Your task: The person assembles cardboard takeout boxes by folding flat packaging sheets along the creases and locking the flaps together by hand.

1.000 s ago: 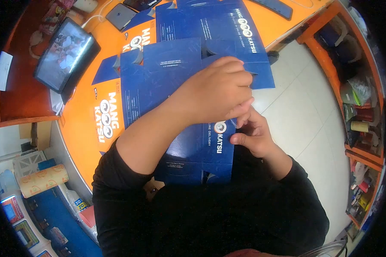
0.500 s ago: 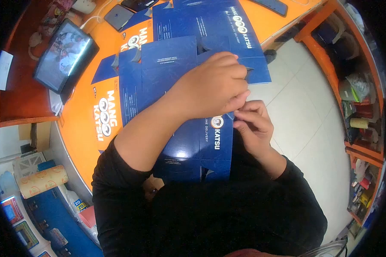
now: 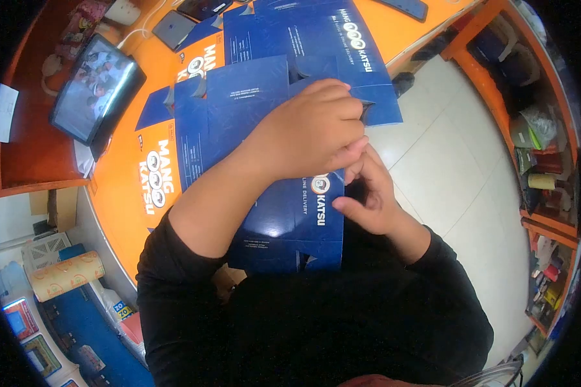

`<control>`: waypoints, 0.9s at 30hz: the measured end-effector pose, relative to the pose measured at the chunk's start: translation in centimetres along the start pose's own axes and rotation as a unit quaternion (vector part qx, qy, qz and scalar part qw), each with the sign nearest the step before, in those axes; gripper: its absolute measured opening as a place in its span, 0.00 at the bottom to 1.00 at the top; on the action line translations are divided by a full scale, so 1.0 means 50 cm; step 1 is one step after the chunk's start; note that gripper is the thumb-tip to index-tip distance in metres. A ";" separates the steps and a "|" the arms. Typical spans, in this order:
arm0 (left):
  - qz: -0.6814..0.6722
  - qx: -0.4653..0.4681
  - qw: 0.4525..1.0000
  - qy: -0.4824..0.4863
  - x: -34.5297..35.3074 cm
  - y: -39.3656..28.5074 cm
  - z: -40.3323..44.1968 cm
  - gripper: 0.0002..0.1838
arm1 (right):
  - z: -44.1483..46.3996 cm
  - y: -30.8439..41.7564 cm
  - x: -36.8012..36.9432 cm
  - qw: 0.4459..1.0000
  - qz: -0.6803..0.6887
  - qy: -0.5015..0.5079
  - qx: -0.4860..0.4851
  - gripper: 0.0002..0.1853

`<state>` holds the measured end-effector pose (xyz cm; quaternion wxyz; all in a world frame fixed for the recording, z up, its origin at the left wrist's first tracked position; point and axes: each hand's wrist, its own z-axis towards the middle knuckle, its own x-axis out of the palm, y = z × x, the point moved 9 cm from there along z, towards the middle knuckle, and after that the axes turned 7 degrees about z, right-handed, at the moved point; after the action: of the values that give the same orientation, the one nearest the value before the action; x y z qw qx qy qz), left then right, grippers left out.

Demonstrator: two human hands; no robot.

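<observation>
"Stretching through the middle of my view is the front blue carton (image 3: pixel 271 213), unfolded, with its orange panel (image 3: pixel 152 168) at middle left. Where do the fingers sit against it?"

"I have the left hand (image 3: pixel 316 129) slightly above centre, back upward, its fingers curled over the carton's right side. Whatever those fingertips may pinch is hidden from me, so I can't tell."

"And the right hand (image 3: pixel 377 200)?"

"Right of centre, just beside the carton's right edge. I see its thumb parted from the bent fingers, the thumb tip overlapping that edge near the white lettering (image 3: pixel 321 209). Its upper fingertips appear to meet the left hand's."

"What's around them?"

"A second blue carton (image 3: pixel 316 39) at upper centre, overlapped by the front one, on the orange table (image 3: pixel 119 174). I also get a lit tablet (image 3: pixel 93 90) at upper left."
</observation>
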<state>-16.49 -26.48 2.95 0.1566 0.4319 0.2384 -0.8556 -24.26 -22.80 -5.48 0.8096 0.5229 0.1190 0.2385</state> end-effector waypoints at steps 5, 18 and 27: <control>-0.008 -0.003 1.000 0.000 0.003 0.000 -0.004 0.10 | -0.015 -0.023 0.014 0.994 0.082 -0.059 0.046 0.16; 0.037 0.009 0.999 0.011 0.002 -0.001 0.003 0.09 | -0.078 -0.051 -0.043 0.959 0.163 -0.219 0.071 0.19; 0.051 0.015 0.994 0.093 0.025 -0.018 -0.007 0.12 | -0.058 -0.120 0.002 0.923 0.275 -0.127 0.236 0.08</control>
<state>-17.40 -25.63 2.02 0.1703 0.5235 0.2164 -0.8063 -23.90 -22.49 -12.11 0.5733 0.7373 -0.0808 0.3482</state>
